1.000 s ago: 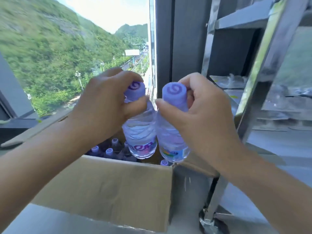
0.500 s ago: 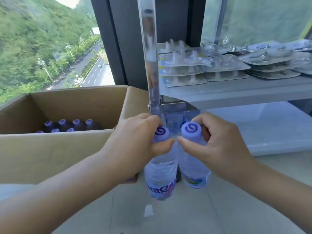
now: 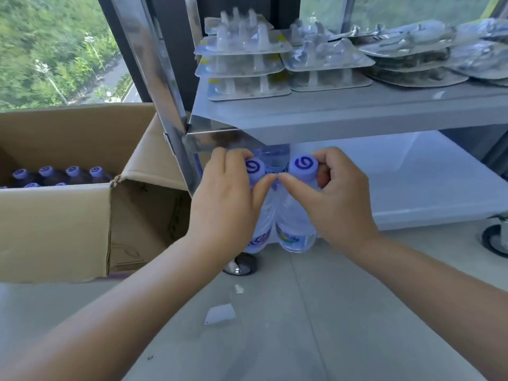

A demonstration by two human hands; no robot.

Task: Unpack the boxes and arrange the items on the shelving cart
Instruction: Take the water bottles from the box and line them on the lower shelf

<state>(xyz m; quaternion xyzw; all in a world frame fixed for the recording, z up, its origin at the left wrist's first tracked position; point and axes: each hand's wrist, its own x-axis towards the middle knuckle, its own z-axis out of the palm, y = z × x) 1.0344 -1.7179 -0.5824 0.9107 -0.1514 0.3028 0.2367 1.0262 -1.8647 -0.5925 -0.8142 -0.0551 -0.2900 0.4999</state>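
My left hand (image 3: 228, 199) grips one clear water bottle (image 3: 261, 235) by its purple cap and neck. My right hand (image 3: 335, 199) grips a second water bottle (image 3: 295, 232) the same way. Both bottles hang upright, side by side, at the front left corner of the steel shelving cart's bottom shelf (image 3: 412, 182). More bottles show dimly behind them under the middle shelf (image 3: 357, 116). An open cardboard box (image 3: 55, 232) on the left holds several purple-capped bottles (image 3: 72, 171).
Stacks of clear blister packs (image 3: 247, 64) and foil-like packets (image 3: 412, 59) cover the middle shelf. The cart's steel post (image 3: 162, 100) stands between box and shelf. Caster wheels (image 3: 242, 264) sit on the pale tiled floor. A window lies behind.
Both hands carried the bottles from above the box to the right and down, and now hold them close to the bottom shelf's front left corner.
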